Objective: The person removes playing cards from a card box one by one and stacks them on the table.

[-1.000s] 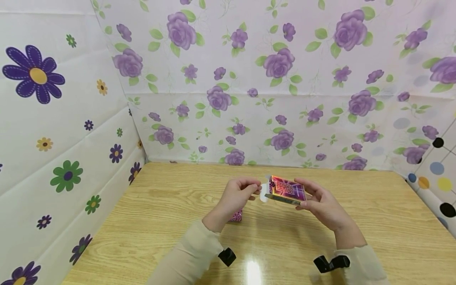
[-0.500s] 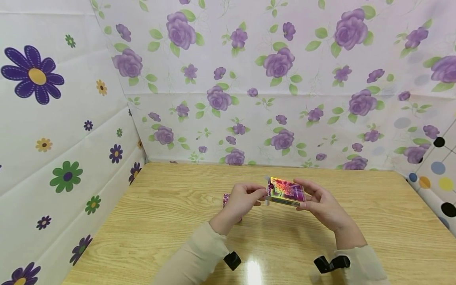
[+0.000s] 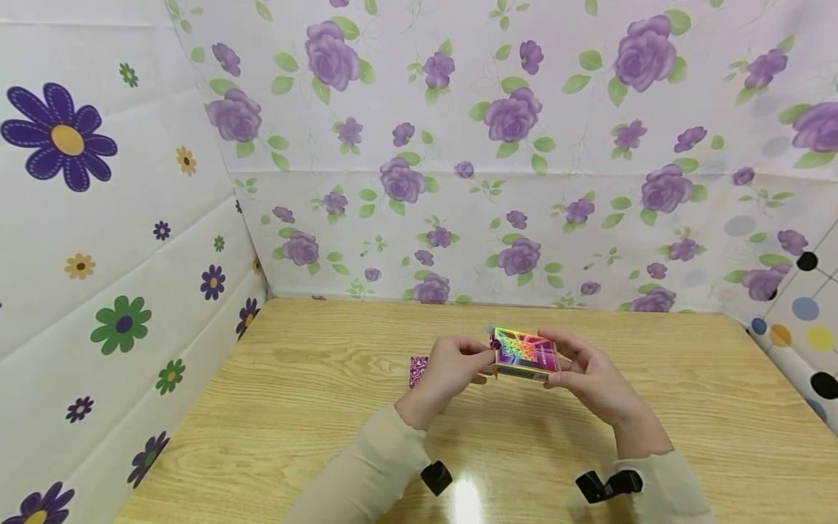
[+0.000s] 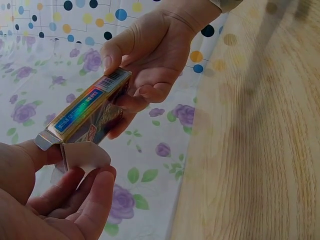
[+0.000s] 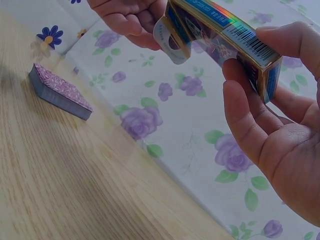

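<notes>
A shiny purple, gold and rainbow playing-card box (image 3: 527,351) is held tilted above the table. My right hand (image 3: 592,378) grips its closed end by the edges, thumb on the barcode side in the right wrist view. My left hand (image 3: 452,371) is at the box's opened end, pinching there with the thumb at the mouth and curled fingertips against the pale flap (image 4: 87,156). A small side tab (image 4: 46,140) sticks out beside it. A pink-and-white patterned deck of cards (image 5: 62,92) lies on the table, partly hidden behind my left hand in the head view.
The wooden table (image 3: 314,378) meets a back wall covered in purple-rose cloth (image 3: 458,218). Flower-print cloth (image 3: 124,218) hangs on the left and dotted cloth (image 3: 805,313) on the right. Black straps with small mounts (image 3: 436,477) sit at both wrists.
My left hand has moved right, from the outstretched flap to the box's mouth, and the flap has swung downward. More of the deck shows behind it. My right hand has stayed nearly still.
</notes>
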The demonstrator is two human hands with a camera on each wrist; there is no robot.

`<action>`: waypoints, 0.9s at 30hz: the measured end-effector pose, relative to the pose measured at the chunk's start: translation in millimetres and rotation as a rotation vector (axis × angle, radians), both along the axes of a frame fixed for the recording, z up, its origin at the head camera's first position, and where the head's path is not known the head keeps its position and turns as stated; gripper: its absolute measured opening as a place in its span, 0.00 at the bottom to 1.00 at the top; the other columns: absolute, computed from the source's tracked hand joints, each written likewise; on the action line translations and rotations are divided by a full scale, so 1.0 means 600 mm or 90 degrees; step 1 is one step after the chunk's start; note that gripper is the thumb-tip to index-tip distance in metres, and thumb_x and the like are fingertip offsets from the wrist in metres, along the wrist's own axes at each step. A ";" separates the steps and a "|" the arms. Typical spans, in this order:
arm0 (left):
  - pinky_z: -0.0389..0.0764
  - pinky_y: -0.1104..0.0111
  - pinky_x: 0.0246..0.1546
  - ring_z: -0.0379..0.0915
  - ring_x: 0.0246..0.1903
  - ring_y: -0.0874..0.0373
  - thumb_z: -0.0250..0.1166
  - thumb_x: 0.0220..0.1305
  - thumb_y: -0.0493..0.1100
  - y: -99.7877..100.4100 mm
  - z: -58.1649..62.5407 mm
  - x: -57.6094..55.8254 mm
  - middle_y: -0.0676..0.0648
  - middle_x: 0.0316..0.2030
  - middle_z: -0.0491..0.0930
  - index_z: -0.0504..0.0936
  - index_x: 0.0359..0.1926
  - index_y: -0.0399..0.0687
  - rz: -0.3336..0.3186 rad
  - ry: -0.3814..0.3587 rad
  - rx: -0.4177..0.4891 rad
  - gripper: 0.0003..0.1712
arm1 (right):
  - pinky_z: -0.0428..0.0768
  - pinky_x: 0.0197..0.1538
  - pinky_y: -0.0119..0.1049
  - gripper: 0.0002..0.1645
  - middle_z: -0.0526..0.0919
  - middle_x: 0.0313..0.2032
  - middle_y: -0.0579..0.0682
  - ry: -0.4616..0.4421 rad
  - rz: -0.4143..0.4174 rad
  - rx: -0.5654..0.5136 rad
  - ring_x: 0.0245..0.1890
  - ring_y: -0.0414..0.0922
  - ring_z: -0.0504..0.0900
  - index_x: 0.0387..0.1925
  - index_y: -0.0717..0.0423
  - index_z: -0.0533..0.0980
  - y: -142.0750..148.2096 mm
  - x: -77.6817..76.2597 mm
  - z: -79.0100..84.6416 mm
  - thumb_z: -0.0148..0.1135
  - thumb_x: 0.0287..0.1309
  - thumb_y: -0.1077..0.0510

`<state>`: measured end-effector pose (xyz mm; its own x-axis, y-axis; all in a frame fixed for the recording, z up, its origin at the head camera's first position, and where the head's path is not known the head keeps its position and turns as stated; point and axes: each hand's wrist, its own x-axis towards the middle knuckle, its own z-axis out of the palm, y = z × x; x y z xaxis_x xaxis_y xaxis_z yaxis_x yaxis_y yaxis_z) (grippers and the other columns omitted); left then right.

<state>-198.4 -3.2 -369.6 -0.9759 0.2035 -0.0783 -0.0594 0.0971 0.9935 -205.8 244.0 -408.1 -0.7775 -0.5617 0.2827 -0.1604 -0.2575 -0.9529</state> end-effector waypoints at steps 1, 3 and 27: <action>0.85 0.62 0.36 0.83 0.30 0.56 0.64 0.60 0.40 -0.001 0.001 0.001 0.42 0.35 0.85 0.83 0.38 0.34 -0.002 -0.002 0.000 0.11 | 0.83 0.44 0.31 0.36 0.68 0.59 0.46 0.000 0.000 -0.001 0.50 0.40 0.79 0.69 0.66 0.52 0.000 0.000 0.000 0.50 0.60 0.75; 0.85 0.62 0.36 0.83 0.31 0.56 0.64 0.61 0.40 -0.002 0.003 0.002 0.42 0.35 0.85 0.82 0.39 0.34 -0.003 -0.006 0.006 0.11 | 0.83 0.44 0.31 0.36 0.69 0.59 0.46 0.000 0.001 -0.003 0.50 0.40 0.79 0.69 0.66 0.52 0.000 0.000 0.000 0.50 0.60 0.75; 0.85 0.64 0.33 0.84 0.30 0.54 0.64 0.61 0.40 -0.023 0.010 0.002 0.43 0.33 0.84 0.83 0.40 0.37 0.028 -0.007 0.001 0.10 | 0.83 0.44 0.33 0.36 0.68 0.59 0.47 -0.004 -0.015 0.009 0.50 0.40 0.79 0.69 0.63 0.54 0.001 -0.001 -0.005 0.50 0.60 0.74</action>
